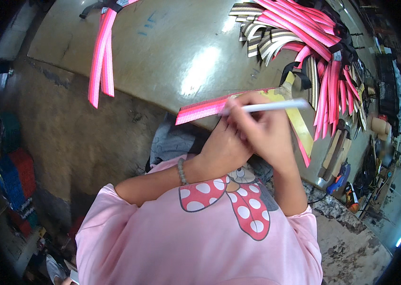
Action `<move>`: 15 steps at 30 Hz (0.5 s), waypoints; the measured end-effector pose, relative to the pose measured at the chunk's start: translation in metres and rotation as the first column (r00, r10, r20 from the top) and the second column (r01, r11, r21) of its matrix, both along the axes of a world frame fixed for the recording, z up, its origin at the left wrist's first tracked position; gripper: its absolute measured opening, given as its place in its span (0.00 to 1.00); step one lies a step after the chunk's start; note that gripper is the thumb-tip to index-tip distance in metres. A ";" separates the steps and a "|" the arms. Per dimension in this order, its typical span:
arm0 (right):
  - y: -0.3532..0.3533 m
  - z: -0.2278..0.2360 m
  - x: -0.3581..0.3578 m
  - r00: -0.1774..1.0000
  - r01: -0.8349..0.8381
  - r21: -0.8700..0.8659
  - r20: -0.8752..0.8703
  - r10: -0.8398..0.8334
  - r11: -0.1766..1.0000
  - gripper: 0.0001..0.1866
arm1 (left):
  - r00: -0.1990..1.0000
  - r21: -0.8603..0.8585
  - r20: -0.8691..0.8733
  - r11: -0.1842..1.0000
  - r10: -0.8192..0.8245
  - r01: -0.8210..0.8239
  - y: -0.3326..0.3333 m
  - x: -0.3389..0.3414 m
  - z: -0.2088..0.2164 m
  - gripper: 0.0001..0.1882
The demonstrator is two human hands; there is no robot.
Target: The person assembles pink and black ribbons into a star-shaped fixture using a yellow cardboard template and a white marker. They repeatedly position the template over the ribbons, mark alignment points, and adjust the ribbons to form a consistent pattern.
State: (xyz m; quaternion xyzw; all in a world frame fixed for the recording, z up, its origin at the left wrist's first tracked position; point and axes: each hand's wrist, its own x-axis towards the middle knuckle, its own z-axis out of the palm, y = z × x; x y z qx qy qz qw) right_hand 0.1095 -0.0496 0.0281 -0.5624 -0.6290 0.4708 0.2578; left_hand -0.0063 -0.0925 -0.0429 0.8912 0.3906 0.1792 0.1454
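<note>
A slim white stick, pen-like and smeared by motion (283, 105), is gripped in my closed right hand (271, 130). Below and left of it, my left hand (226, 147) is closed at a pink striped webbing strap (203, 110); its fingers are largely covered by my right hand. One end of the strap points left past the table edge. On the right, another part slants down toward me, with a flat yellow strip (300, 126) along it. Whether strip and strap are joined I cannot tell. A black loop (298, 78) sits near their upper corner.
A heap of pink straps (300, 23) and striped grey-cream straps (274, 42) covers the table's far right. Another pink strap pair (101, 57) hangs over its left edge. Wooden-handled tools (335, 152) and a blue tool (339, 178) lie at the right.
</note>
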 end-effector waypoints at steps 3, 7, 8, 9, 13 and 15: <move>-0.003 0.004 0.032 0.918 0.357 0.345 0.042 -0.394 0.868 0.11 | 0.978 0.080 0.089 0.977 0.190 -0.197 0.003 0.003 0.011 0.30; -0.022 0.002 0.065 0.686 0.055 0.420 0.643 -0.340 0.906 0.16 | 0.963 0.093 0.141 0.965 0.231 -0.245 0.021 0.005 0.026 0.33; -0.029 0.000 0.069 0.738 0.049 0.458 0.582 -0.341 0.888 0.16 | 0.948 0.015 0.183 0.964 0.259 -0.266 0.028 0.004 0.029 0.31; -0.034 -0.003 0.073 0.754 0.115 0.402 0.560 -0.343 0.908 0.16 | 0.953 0.005 0.141 0.962 0.269 -0.272 0.036 0.004 0.030 0.30; -0.046 -0.009 0.094 0.630 0.034 0.672 0.560 -0.538 0.740 0.15 | 0.950 0.002 0.156 0.962 0.270 -0.273 0.060 0.008 0.037 0.24; -0.051 -0.008 0.109 0.592 0.106 0.678 0.544 -0.594 0.727 0.13 | 0.959 -0.112 0.121 0.963 0.256 -0.243 0.065 0.009 0.043 0.23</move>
